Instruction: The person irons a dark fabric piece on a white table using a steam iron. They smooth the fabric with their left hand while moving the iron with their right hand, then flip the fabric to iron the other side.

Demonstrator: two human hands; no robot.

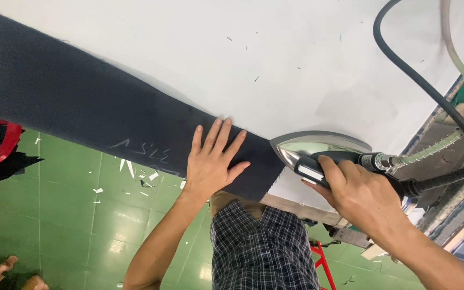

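Pressing my flat, open left hand (210,164) on the soft dark cloth (81,107), my right hand (358,196) wraps tightly the heavy-looking steam iron (318,153) by its handle.

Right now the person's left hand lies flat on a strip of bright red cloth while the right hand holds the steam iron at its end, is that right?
Not quite. The head view shows the cloth is dark navy, not bright red. The rest holds: the left hand lies flat on it and the right hand grips the steam iron at its end.
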